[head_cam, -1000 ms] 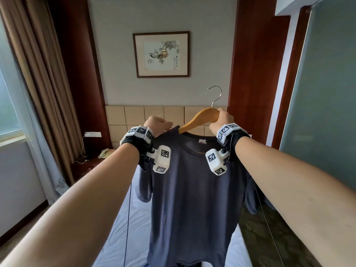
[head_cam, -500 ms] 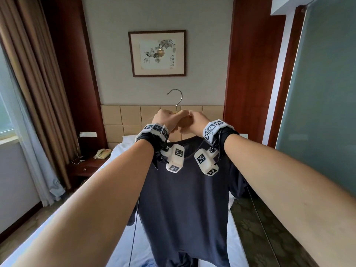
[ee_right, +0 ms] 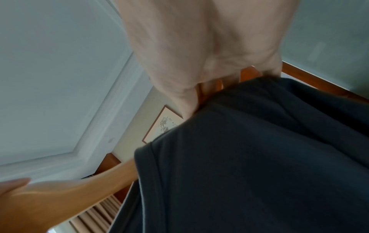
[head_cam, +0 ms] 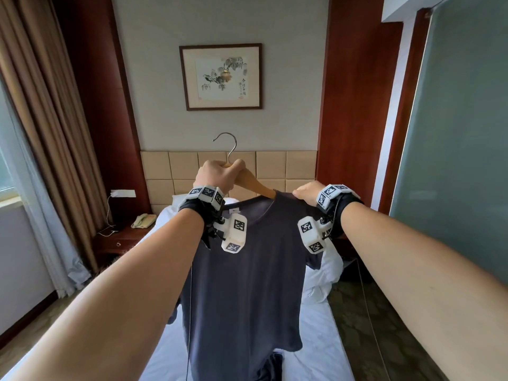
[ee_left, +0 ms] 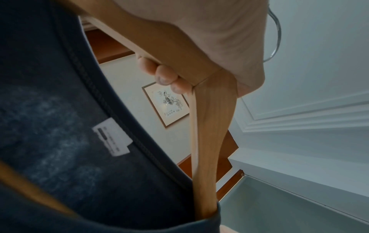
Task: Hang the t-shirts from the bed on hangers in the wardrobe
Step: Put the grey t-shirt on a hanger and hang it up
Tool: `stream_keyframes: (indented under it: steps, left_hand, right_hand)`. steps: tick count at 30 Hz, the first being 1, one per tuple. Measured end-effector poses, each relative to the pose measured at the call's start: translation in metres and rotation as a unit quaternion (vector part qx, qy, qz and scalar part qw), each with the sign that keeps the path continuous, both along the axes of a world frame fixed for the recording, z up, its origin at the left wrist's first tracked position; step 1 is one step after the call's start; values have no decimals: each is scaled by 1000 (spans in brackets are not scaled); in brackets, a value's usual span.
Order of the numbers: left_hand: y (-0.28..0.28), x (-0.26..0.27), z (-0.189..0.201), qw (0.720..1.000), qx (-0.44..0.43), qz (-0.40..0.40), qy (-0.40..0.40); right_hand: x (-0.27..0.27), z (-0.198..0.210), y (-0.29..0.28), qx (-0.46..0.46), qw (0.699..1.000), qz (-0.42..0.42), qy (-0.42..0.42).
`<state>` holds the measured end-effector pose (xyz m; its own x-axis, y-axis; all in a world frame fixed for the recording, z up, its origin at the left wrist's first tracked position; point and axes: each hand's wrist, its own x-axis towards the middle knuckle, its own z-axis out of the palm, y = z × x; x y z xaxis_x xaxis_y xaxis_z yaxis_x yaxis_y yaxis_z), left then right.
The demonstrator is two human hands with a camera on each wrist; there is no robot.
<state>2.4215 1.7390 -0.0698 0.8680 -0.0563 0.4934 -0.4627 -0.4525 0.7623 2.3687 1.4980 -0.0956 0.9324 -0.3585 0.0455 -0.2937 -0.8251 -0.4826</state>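
Holding the wooden hanger (head_cam: pixel 248 178) up at its middle, just under the metal hook (head_cam: pixel 226 145), is the left hand (head_cam: pixel 217 174); its fingers (ee_left: pixel 165 75) are curled tight round the wood. The hanger is prob. kept high this way so the dark t-shirt (head_cam: pixel 247 270) can hang free above the bed (head_cam: pixel 316 325).

The shirt's shoulder is pinched by the right hand (head_cam: pixel 306 193), w/ cloth right under the fingertips. It looks like the shoulder is being pulled over the hanger's arm, which pokes out of the neck hole beside those fingers.

The white neck label (ee_left: pixel 112 138) and the wood going inside the collar are shown only in the left wrist view. The whole shirt and room are seen only from the head view. The wardrobe can't be told for sure.
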Motion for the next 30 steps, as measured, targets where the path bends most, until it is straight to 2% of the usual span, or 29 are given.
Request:
stream_keyframes:
  steps: [3,6,10,13,16,21,24,26,30]
  left_hand:
    - [2,1,2,1000,-16,-7,4]
    - [3,3,5,1000,-20,-16,5]
    - [4,5,4,999,-18,-44,15]
    - [3,9,2,996,-19,-82,38]
    - [5,14,2,990,-20,-127,65]
    - [6,19,1,973,-51,-200,106]
    - [4,25,3,965,-53,-228,119]
    - [1,29,6,957,-40,-258,126]
    - [-1,34,13,951,25,-294,95]
  right_hand:
    - [-1,2,-6,62,996,-35,-58]
    - [-2,1,-10,82,992,-46,-86]
    - [-5,1,4,90,990,-6,-108]
    - [-5,0,15,63,994,24,-84]
    - [-3,0,26,38,993,40,-104]
    - [-3,8,59,91,985,73,-131]
    - [-2,13,76,47,988,105,-103]
    - [3,17,86,2,992,97,-85]
    - [8,27,99,-22,990,39,-134]
